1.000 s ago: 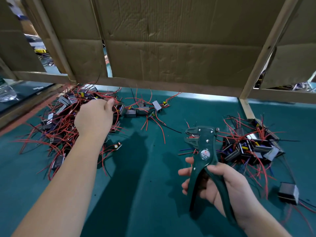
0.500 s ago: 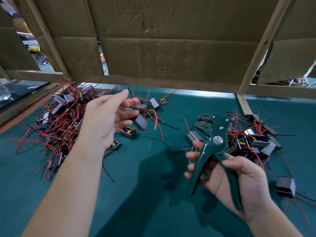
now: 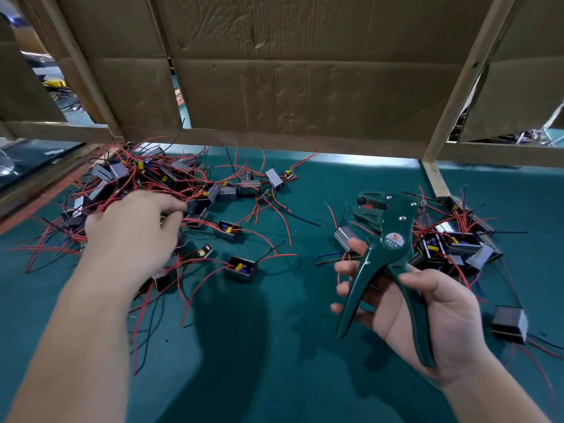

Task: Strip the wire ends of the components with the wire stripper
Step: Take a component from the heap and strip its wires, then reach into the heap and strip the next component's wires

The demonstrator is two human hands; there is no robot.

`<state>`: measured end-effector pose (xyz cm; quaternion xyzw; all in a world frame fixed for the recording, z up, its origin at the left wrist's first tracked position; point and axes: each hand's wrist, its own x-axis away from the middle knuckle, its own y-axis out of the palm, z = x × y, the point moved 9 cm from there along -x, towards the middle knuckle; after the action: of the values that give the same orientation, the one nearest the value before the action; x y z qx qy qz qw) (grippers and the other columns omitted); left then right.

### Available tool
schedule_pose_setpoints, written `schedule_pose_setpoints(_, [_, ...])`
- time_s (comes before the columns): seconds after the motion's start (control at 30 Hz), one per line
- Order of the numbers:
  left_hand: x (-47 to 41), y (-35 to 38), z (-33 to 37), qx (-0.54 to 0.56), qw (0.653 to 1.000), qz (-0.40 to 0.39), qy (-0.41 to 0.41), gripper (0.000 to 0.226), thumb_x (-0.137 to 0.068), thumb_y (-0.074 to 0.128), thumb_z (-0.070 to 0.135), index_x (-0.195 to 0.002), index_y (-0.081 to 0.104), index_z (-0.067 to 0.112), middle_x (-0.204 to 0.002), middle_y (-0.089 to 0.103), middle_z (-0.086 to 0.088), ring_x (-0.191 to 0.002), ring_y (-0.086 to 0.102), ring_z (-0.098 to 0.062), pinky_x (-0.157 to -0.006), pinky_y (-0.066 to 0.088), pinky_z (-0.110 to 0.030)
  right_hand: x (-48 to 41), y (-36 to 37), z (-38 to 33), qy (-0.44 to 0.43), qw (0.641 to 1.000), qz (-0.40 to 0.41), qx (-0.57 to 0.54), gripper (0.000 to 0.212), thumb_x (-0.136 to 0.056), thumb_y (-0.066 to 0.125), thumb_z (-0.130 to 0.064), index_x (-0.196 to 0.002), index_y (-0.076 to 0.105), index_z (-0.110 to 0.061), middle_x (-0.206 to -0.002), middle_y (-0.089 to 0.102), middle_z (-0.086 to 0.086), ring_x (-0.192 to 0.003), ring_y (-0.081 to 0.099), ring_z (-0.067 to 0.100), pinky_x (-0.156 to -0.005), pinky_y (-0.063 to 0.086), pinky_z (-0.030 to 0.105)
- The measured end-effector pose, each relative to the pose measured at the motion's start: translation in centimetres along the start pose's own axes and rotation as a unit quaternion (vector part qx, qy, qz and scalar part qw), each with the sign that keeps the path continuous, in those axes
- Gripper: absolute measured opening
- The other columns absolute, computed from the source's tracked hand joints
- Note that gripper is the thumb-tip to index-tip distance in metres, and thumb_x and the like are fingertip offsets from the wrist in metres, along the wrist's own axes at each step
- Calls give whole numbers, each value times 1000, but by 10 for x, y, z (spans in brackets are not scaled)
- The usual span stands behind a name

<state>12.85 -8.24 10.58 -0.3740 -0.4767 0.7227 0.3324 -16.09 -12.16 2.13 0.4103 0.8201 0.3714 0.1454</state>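
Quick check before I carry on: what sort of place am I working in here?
Probably a small electronics assembly workbench: a green mat strewn with piles of wired components, a wire stripper in the right hand, and cardboard partitions on wooden frames.

I see a table with a teal mat (image 3: 274, 361). Near its far left corner lies a big pile of components (image 3: 146, 184) with red and black wires. A smaller pile (image 3: 457, 242) lies toward the right edge. One single black component (image 3: 509, 328) lies apart, closer to the near right corner.
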Motion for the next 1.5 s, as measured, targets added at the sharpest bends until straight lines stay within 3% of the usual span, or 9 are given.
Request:
schedule_pose_setpoints(0.07, [8,-8,26,41,998,15,51,17,-89,57,35,-98,71,38,-117,64,9,-112,58,-25,-99,40,-47,-1,-1,1,-1,1000,6,0,89,-43,81,-23,-126,59,-2,-108,64,27,-86,65,36,-78,53,58])
schedule_pose_setpoints(0.23, [23,79,78,-49,976,-194,81,42,-84,65,47,-114,65,17,-121,62,-6,-114,57,-27,-97,46,-39,-1,-4,6,12,1000,19,6,93,-42,79,-18,-132,57,-15,-102,62,21,-99,62,42,-81,48,65])
schedule_pose_setpoints(0.3, [21,96,85,-59,979,-180,81,29,-89,61,46,-93,64,18,-106,65,-8,-105,59,-32,-87,48,-38,1,-3,8,23,1000,15,-4,95,-40,77,-14,-133,57,-17,-100,61,20,-102,61,47,-78,48,66])
schedule_pose_setpoints(0.4, [15,97,93,66,978,-119,157,38,-91,55,48,-66,54,19,-74,64,0,-80,60,-26,-71,41,-33,1,-2,9,29,999,17,2,99,-36,77,-12,-133,56,-16,-95,60,20,-98,62,50,-80,46,66])
schedule_pose_setpoints(0.5, [22,80,102,334,915,-82,211,33,-88,55,48,-70,67,23,-62,65,11,-56,55,-8,-59,42,-23,1,-1,6,15,1000,13,11,95,-40,77,-13,-133,55,-14,-93,59,21,-87,64,45,-83,45,68])
schedule_pose_setpoints(0.6, [29,78,108,471,857,-84,192,33,-93,47,40,-75,70,25,-59,63,9,-46,48,-1,-48,32,-10,3,5,2,16,1000,-11,11,88,-48,78,-15,-133,55,-12,-93,58,23,-82,62,44,-78,47,65])
schedule_pose_setpoints(1.0, [35,88,98,655,740,-145,47,34,-92,58,11,-62,71,21,-63,69,3,-56,62,-9,-62,50,-17,7,-3,11,74,989,-7,128,69,-55,77,-16,-121,62,-7,-88,58,31,-75,58,49,-71,48,62])
schedule_pose_setpoints(1.1, [37,95,99,657,731,-184,14,37,-94,55,13,-62,72,22,-61,68,0,-58,65,-15,-72,51,-33,7,-4,15,75,988,-3,131,61,-60,69,-15,-120,62,-8,-88,59,30,-76,58,48,-73,48,63])
schedule_pose_setpoints(1.5, [51,85,119,673,713,-171,96,18,-82,62,24,-66,71,24,-50,51,7,-45,44,-7,-48,39,-14,14,23,31,177,976,-125,-5,56,-85,56,-17,-136,43,2,-100,55,28,-92,58,46,-89,43,62])
